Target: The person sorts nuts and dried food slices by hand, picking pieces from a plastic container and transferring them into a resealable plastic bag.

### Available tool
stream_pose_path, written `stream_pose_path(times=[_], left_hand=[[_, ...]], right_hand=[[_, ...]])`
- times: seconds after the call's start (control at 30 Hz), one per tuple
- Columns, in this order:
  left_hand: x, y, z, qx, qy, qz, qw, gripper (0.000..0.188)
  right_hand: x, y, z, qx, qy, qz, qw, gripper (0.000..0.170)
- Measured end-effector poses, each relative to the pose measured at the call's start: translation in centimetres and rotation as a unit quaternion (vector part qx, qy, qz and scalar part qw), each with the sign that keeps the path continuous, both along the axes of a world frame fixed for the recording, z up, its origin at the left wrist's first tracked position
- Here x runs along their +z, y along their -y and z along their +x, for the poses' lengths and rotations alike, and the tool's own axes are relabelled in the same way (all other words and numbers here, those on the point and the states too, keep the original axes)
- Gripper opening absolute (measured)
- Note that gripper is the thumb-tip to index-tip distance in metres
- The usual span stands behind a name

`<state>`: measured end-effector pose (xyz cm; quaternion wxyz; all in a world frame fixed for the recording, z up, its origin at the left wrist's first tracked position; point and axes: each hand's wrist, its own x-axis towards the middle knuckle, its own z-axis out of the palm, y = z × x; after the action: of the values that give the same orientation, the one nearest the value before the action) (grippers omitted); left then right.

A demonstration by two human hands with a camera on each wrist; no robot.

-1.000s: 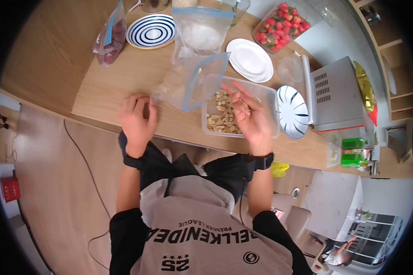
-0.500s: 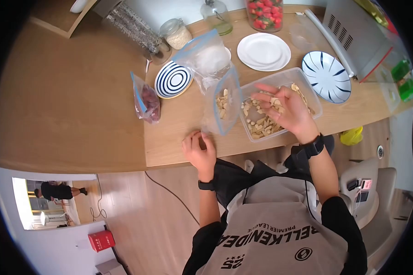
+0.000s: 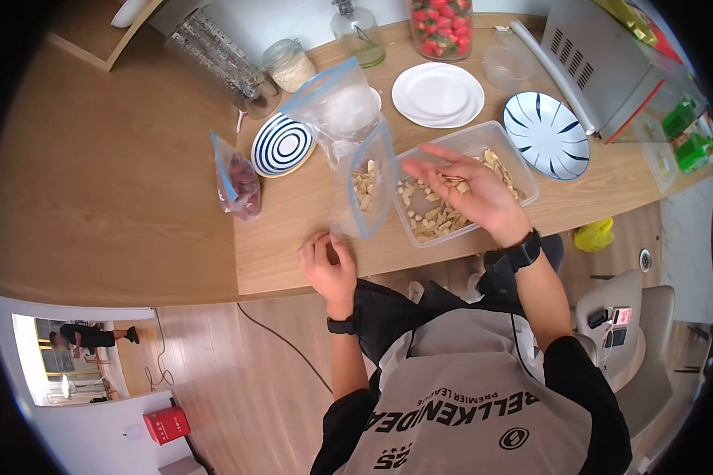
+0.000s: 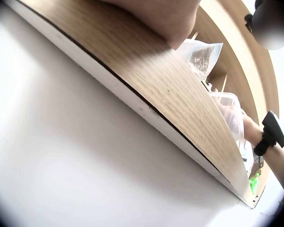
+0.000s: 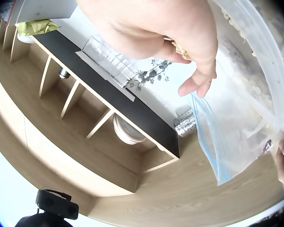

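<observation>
My right hand [image 3: 483, 198] is palm up over a clear plastic tub [image 3: 531, 186], with a few pale dried slices [image 3: 456, 184] cupped in its curled fingers. More slices [image 3: 436, 226] lie in the tub. Left of the tub stands a zip bag [image 3: 384, 186] with a blue-edged mouth spread wide and some slices inside. In the right wrist view, my right fingertips are right at the blue edge of the zip bag [image 5: 210, 142]. My left hand [image 3: 329, 269], fingers loosely curled, rests near the counter's front edge, beside the zip bag's lower corner.
Behind stand another zip bag [image 3: 348, 107] with white contents, a white plate [image 3: 438, 93], a ringed plate [image 3: 284, 145] and strawberries [image 3: 442, 28] in a clear container. A bag of dark red pieces [image 3: 242, 190] is at left. A blue-striped plate [image 3: 547, 134] sits right of the tub.
The head view has swung left and settled. My right hand stays palm up over the tub, its fingers slightly lower and nearer the bag. My left hand keeps its place by the bag.
</observation>
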<state>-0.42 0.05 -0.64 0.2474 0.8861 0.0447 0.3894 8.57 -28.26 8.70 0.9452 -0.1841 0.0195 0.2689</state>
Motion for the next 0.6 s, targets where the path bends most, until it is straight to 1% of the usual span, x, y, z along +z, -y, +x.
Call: stream_pose_path(times=[0.13, 0.2, 0.33, 0.4, 0.53, 0.6], left_hand=[[-0.3, -0.2, 0.0, -0.002, -0.011, -0.005, 1.000, 0.012], [-0.3, -0.2, 0.0, 0.000, -0.017, 0.001, 1.000, 0.012], [-0.1, -0.1, 0.0, -0.008, -0.012, 0.003, 1.000, 0.013], [-0.2, -0.1, 0.0, -0.005, -0.010, 0.004, 1.000, 0.013], [-0.1, -0.1, 0.0, -0.002, -0.014, 0.003, 1.000, 0.013], [0.0, -0.1, -0.1, 0.001, -0.020, 0.009, 1.000, 0.013]], right_hand=[[-0.2, 0.3, 0.1, 0.008, -0.006, 0.015, 1.000, 0.053], [-0.9, 0.5, 0.4, 0.023, 0.013, 0.027, 0.999, 0.051], [-1.1, 0.4, 0.4, 0.022, 0.033, 0.028, 0.999, 0.049], [-0.4, 0.2, 0.2, 0.013, 0.026, -0.024, 0.999, 0.044], [-1.1, 0.4, 0.6, 0.025, 0.027, -0.032, 0.999, 0.039], [-1.6, 0.5, 0.9, 0.055, 0.027, -0.002, 0.998, 0.035]])
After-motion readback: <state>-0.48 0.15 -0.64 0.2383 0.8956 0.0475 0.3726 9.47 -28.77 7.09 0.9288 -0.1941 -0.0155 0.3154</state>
